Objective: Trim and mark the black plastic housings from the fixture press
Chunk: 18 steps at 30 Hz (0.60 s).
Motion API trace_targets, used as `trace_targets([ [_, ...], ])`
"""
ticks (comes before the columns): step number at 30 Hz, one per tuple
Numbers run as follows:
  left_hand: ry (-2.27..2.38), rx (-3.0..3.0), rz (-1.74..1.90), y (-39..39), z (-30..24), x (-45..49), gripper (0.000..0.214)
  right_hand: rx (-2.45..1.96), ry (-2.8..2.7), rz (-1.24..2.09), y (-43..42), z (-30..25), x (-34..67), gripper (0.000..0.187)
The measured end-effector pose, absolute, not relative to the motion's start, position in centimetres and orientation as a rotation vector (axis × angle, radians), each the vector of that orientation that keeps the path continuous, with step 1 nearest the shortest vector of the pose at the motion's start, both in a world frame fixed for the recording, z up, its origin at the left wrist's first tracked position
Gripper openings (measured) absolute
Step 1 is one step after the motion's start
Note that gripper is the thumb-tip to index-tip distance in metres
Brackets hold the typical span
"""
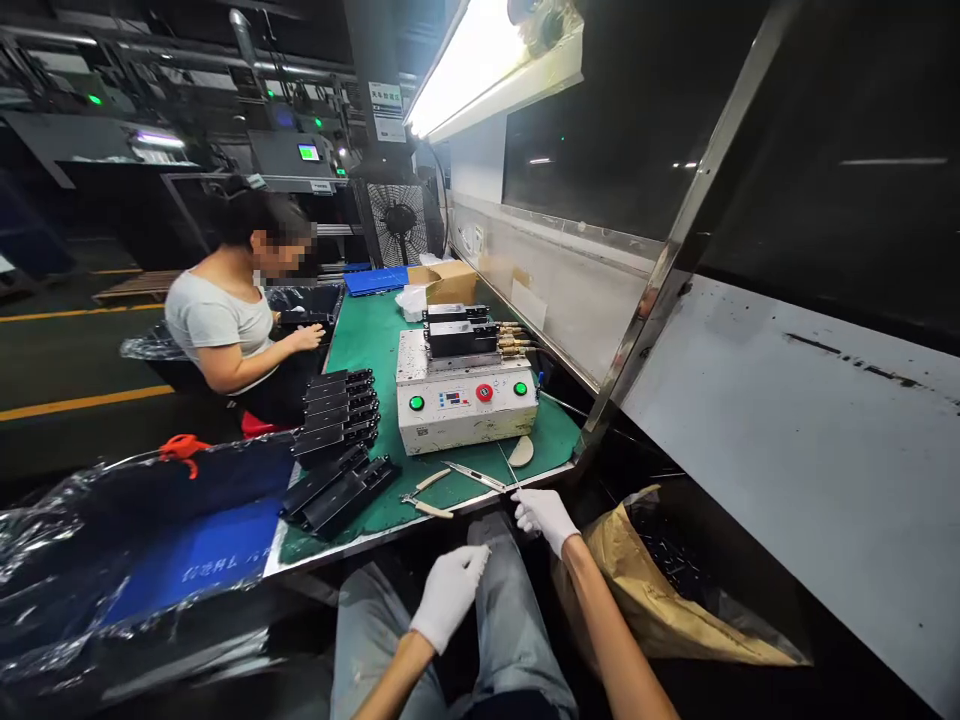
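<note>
My right hand point(546, 517), in a white glove, is closed around a thin metal rod-like tool point(511, 466) at the bench's front edge. The tool's tip points up toward the machine; its exact kind is unclear. Over my lap, my gloved left hand point(452, 592) has its fingers curled together, and whatever they may hold is hidden. Side cutters point(431, 508) with pale handles lie on the green mat point(382, 508). Beside them, close to my right hand, rests a slim pale knife-like tool point(477, 477). A pale half-round piece point(521, 452) sits by the machine.
A white machine point(469, 425) with lit green buttons carries black housings point(461, 338). More black housings point(337, 420) line the mat's left side. A co-worker point(225, 310) sits at left. A plastic-lined bin point(202, 560) stands front left, a brown sack point(630, 570) at right.
</note>
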<state>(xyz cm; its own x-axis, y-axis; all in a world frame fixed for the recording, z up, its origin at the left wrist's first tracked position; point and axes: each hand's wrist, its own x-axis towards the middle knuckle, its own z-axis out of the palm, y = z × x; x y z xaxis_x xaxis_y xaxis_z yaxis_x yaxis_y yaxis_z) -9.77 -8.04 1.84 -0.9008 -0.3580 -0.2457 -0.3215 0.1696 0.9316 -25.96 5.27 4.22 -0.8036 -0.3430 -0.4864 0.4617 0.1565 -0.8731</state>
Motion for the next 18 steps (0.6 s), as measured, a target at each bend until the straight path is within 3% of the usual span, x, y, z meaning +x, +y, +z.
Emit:
trace_targets([
  [4, -2.022, 0.885, -2.408, -6.1, -0.3, -11.4, 0.068, 0.098, 1.817, -1.709, 8.2, 3.0, -21.8, 0.026],
  [7, -1.715, 0.898, -2.644, -5.0, -0.2, -13.7, 0.075, -0.02, 1.815, -1.646, 10.9, 1.2, -16.3, 0.039],
  [12, -1.582, 0.765, -2.684, -2.8, 2.2, -15.9, 0.081, 0.001, 1.883, -1.585, 12.2, -0.4, -11.4, 0.045],
  [16, -1.701, 0.598, -2.618, -2.1, 5.2, -17.5, 0.075, -0.104, 2.053, -1.945, 9.1, 3.2, -14.6, 0.028],
  [18, -1.778, 0.506, -2.506, -2.7, 6.5, -18.6, 0.074, -0.177, 2.093, -2.098, 7.3, 5.9, -17.6, 0.031],
])
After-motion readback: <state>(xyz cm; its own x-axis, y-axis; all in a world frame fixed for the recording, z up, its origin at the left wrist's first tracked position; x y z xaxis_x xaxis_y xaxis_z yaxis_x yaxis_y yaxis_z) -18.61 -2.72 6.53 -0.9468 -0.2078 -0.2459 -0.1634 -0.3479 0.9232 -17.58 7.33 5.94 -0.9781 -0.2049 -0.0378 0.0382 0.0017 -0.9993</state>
